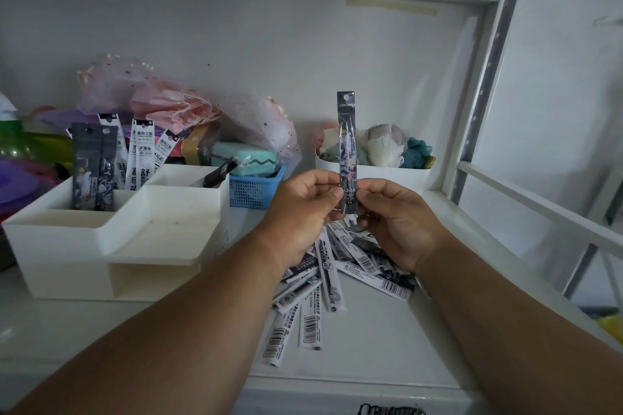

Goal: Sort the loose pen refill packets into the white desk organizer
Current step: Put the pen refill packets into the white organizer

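Observation:
A dark pen refill packet (346,141) stands upright in the air, pinched at its lower end by my left hand (305,212) and my right hand (397,222) together. Beneath both hands a pile of loose refill packets (323,283), white with barcodes, is spread over the white shelf. The white desk organizer (111,229) stands at the left. Its rear left compartment holds several upright packets (101,162), dark and white ones. One dark packet (219,172) leans in the rear right compartment.
A blue mesh basket (253,189) with a teal item sits behind the organizer. A white tub (374,175) of soft items stands behind my hands. Pink gauze bags (161,101) and coloured plastic items fill the back left. A metal shelf upright (482,91) rises at the right.

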